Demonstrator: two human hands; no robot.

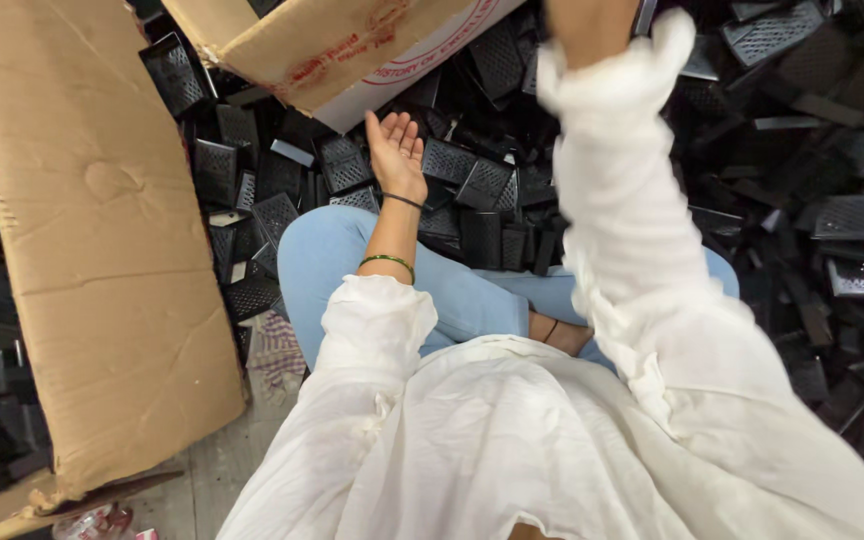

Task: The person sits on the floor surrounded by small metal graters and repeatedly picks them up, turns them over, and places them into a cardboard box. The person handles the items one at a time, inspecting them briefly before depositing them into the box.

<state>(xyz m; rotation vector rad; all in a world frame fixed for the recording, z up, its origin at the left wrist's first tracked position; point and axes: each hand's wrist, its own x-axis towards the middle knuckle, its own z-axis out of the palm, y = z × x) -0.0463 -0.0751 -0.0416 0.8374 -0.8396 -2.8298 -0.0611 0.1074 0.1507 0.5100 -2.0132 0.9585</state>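
Note:
I sit cross-legged on the floor in blue jeans and a white top. My left hand (396,150) is stretched forward, palm up, fingers apart and empty, just above a heap of black perforated plastic parts (472,185) and below the corner of a cardboard box (332,50). My right arm in its white sleeve is raised high; only the wrist and the base of my right hand (592,25) show at the top edge, blurred. The fingers are cut off by the frame, so what they hold is hidden.
A large flattened cardboard sheet (92,230) lies at my left. Black plastic parts (812,180) cover the floor ahead and to the right. A patterned cloth (277,350) lies by my left knee, on bare floor (212,470).

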